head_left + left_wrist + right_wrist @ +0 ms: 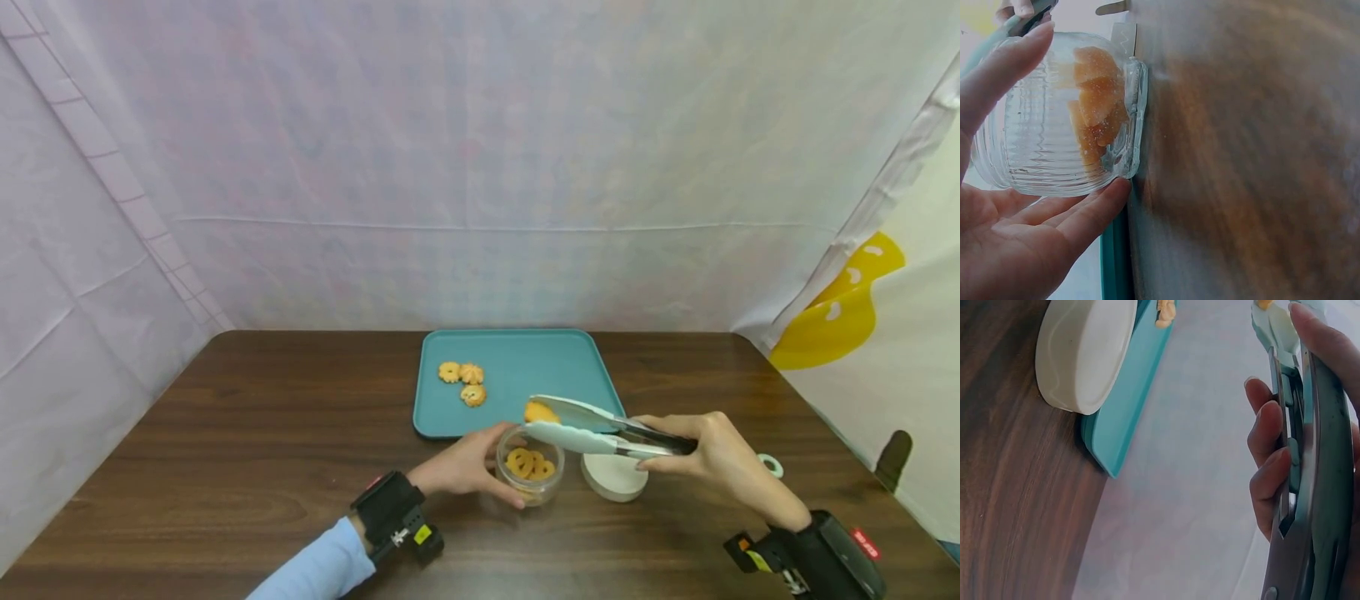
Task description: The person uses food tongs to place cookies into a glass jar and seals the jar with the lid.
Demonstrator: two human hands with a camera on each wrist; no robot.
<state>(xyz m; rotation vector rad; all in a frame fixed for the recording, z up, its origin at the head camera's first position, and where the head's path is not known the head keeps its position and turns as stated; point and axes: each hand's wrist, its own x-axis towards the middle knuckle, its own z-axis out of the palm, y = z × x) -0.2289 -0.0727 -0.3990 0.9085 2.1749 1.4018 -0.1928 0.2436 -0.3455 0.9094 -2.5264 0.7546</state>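
My left hand (480, 467) grips the side of a clear ribbed glass jar (1041, 125), thumb on one side and fingers on the other. Several cookies (529, 464) lie at the jar's bottom. With my right hand (708, 458) I hold metal tongs (600, 429) with pale green tips. A golden cookie (540, 411) is pinched between the tips, just above the jar's mouth. Past the jar is a teal tray (532, 358) bearing three cookies (472, 374) near its left side. A white round lid (615, 477) rests on the table right of the jar, under the tongs.
The dark wooden table (247, 467) spreads out on both sides. White cloth (480, 167) hangs behind its back edge. At the right hangs a yellow shape (832, 317). The tongs' green ring (770, 465) shows behind my right wrist.
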